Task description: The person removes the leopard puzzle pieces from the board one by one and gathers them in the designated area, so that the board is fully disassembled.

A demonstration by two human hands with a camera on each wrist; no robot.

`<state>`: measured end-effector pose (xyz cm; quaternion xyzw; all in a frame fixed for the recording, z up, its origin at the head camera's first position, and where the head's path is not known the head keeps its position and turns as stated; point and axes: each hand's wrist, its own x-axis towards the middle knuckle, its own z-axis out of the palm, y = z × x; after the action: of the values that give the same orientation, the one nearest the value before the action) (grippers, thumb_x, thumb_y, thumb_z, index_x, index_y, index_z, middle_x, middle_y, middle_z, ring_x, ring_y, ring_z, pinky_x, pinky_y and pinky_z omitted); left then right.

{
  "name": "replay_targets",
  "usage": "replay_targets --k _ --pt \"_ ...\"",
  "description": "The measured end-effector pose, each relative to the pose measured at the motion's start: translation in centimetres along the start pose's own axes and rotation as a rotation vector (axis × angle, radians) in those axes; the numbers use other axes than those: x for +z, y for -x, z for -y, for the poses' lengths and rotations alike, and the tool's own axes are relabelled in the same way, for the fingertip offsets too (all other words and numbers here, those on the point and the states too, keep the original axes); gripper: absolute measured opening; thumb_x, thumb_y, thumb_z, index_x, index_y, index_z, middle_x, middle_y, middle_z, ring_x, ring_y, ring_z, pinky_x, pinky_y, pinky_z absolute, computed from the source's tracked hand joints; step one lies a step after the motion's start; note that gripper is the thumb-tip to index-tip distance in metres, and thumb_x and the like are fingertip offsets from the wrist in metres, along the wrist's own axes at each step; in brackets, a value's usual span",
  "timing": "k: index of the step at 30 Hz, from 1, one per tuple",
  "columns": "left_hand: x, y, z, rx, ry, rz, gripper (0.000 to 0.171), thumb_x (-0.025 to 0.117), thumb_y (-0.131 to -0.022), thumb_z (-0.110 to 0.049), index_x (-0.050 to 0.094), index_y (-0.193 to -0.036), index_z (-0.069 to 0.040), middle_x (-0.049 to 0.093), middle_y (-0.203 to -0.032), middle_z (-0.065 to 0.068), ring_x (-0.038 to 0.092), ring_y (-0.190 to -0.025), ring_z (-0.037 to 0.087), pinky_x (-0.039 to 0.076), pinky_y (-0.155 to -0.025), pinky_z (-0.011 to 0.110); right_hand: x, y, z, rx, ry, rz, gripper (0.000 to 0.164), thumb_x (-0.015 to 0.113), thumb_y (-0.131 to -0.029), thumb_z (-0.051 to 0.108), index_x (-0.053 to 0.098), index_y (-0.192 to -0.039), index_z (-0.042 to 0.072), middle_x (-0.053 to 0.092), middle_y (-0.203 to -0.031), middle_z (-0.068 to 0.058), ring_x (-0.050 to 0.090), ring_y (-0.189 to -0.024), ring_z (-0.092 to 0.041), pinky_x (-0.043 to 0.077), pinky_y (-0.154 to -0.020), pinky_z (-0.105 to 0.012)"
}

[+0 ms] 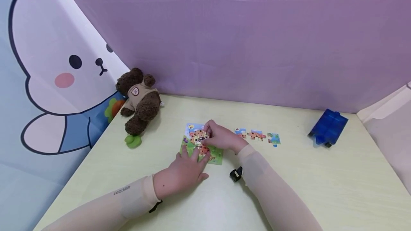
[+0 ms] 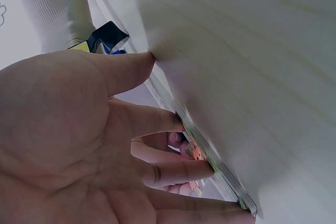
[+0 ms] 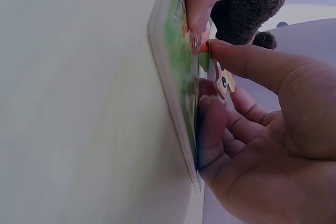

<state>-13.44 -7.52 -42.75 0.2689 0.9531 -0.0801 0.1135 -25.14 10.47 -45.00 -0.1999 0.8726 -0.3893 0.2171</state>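
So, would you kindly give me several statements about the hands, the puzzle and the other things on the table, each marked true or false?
1. The left hand has fingertips on the puzzle. True.
2. The right hand holds nothing. False: the right hand holds a puzzle piece with an eye on it.
3. Loose pieces lie on the table to the right of the puzzle. True.
4. The green toy is right beside the blue object. False: the green toy is by the stuffed bear, across the table from the blue object.
5. The stuffed bear is white. False: it is dark brown, with a light top.
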Motion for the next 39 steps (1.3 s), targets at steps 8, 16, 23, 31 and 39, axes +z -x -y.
replay_targets --k 8,16,23,31,39 --pt "0.2 0.0 0.0 0.006 -0.015 -0.012 0.067 0.054 -0.108 -0.058 0.043 -0.165 -0.024 0.047 -0.159 0.023 0.050 -0.140 0.064 0.059 -0.107 0.061 -0.1 0.3 -0.3 0.001 -0.018 -0.015 0.029 0.068 -0.105 0.026 0.051 -0.126 0.016 0.063 -0.115 -0.004 0.061 -0.101 -0.018 0.056 -0.090 -0.033" --pt "0.4 0.0 0.0 0.005 -0.019 -0.016 0.067 0.053 -0.108 -0.058 0.043 -0.165 -0.024 0.047 -0.159 0.023 0.050 -0.140 0.064 0.059 -0.108 0.062 -0.4 0.3 -0.3 0.012 -0.130 -0.001 0.019 0.058 -0.110 0.021 0.052 -0.125 0.011 0.069 -0.113 -0.008 0.066 -0.098 -0.019 0.057 -0.089 -0.033" --pt "0.4 0.0 0.0 0.007 -0.023 -0.015 0.067 0.051 -0.108 -0.058 0.042 -0.166 -0.025 0.047 -0.160 0.024 0.050 -0.140 0.064 0.059 -0.108 0.062 -0.8 0.4 -0.4 0.034 -0.246 -0.009 0.022 0.055 -0.112 0.022 0.051 -0.130 0.009 0.069 -0.116 -0.011 0.068 -0.100 -0.023 0.060 -0.092 -0.035" --pt "0.3 0.0 0.0 0.007 -0.032 -0.011 0.067 0.050 -0.109 -0.059 0.041 -0.166 -0.025 0.048 -0.160 0.023 0.050 -0.140 0.064 0.059 -0.108 0.061 -1.0 0.4 -0.8 0.047 -0.345 -0.026 0.023 0.052 -0.114 0.021 0.047 -0.132 0.010 0.065 -0.119 -0.014 0.067 -0.103 -0.025 0.062 -0.093 -0.036" --pt "0.2 0.2 0.0 0.016 -0.052 -0.044 0.066 0.052 -0.108 -0.058 0.044 -0.164 -0.024 0.051 -0.154 0.023 0.054 -0.137 0.063 0.062 -0.104 0.059 -1.5 1.1 -0.6 0.036 -0.416 -0.039 0.023 0.053 -0.113 0.021 0.045 -0.132 0.010 0.059 -0.121 -0.015 0.070 -0.097 -0.027 0.065 -0.092 -0.038"
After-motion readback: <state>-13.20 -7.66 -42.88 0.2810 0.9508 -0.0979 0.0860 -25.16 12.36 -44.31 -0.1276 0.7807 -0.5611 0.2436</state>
